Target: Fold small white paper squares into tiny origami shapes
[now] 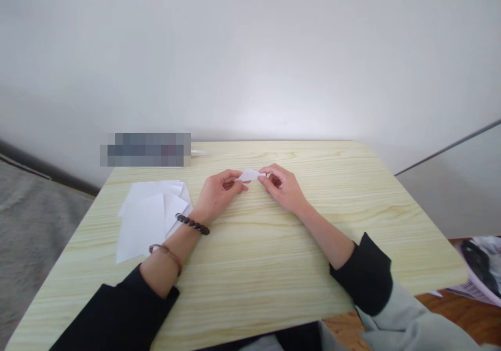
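Note:
A small folded piece of white paper (249, 174) is held just above the table between my two hands. My left hand (219, 191) pinches its left end between thumb and fingers. At its right end, my right hand (285, 186) grips it with thumb and forefinger. The paper comes to a peak at the top, and its ends are partly hidden by my fingertips. Loose white sheets (143, 223) lie overlapping on the table beside my left wrist, which wears a dark beaded bracelet (192, 224) and a thin reddish band.
The pale wood-grain table (250, 267) stands against a white wall (250, 53). A blurred-out object (144, 151) is at the table's back left. Beyond the right edge, a basket (475, 283) with cloth in it sits low by the floor.

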Demonstrator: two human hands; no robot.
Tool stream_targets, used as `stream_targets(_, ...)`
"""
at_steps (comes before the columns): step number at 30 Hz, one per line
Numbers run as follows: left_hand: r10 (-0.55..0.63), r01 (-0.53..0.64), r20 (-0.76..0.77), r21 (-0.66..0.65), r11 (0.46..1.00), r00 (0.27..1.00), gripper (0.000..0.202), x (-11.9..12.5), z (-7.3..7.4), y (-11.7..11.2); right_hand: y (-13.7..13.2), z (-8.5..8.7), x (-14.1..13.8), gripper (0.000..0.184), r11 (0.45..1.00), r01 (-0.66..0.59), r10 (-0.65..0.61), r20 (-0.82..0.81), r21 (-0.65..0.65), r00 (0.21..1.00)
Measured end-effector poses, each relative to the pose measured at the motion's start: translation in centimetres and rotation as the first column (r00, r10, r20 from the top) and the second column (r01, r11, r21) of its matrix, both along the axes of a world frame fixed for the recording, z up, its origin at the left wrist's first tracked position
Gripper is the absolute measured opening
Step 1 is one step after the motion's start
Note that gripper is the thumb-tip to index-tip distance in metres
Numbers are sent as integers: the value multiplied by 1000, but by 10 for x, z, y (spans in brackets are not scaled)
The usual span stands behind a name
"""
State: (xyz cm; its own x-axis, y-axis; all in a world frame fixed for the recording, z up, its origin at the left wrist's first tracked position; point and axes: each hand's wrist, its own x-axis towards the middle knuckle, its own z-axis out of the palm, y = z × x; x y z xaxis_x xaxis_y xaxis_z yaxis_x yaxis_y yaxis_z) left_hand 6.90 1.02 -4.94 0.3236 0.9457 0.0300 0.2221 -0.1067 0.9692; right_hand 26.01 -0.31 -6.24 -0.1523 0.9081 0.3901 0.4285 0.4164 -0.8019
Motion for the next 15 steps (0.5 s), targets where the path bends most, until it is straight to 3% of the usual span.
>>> stream_targets(7,50,-17,-165,195,981,985,29,2,5,-3,-2,3,-1,19,998,-62,60,57,32,997)
stream_targets(15,55,-7,-223,214,977,973,27,3,7,-5,-3,4,-2,18,998,-52,50,71,29,996)
